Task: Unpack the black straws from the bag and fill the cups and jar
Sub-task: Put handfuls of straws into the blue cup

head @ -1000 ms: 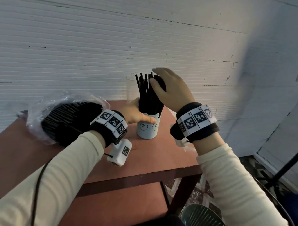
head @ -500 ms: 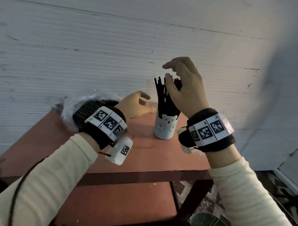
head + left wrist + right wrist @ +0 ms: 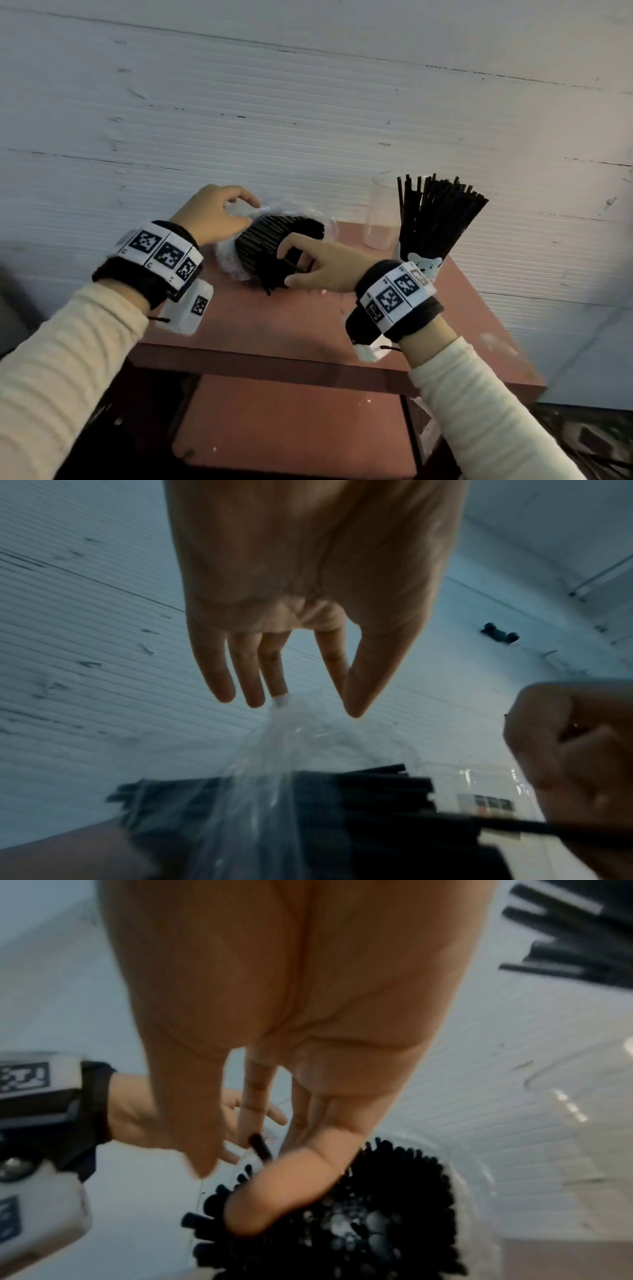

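Note:
A clear plastic bag [image 3: 226,262] lies on its side on the red-brown table [image 3: 274,325], its mouth full of black straws [image 3: 270,240]. My left hand [image 3: 222,219] rests on top of the bag, straight fingertips [image 3: 253,696] touching the plastic [image 3: 274,750]. My right hand [image 3: 286,267] curls round a handful of straw ends at the bag's mouth; its thumb [image 3: 274,1191] presses on the straws [image 3: 359,1218]. To the right, a white bear cup [image 3: 424,269] holds a fanned bunch of straws [image 3: 438,216]. Behind it stands a clear jar [image 3: 380,212] with no straws in it.
A white corrugated wall [image 3: 308,120] runs close behind the table. The table's right corner [image 3: 534,387] lies past the cup. A lower shelf [image 3: 291,421] sits under the top. Floor clutter shows at the bottom right.
Both hands left the bear cup and moved left to the bag. The right hand let go of the straws in the cup and now grips straws at the bag's mouth.

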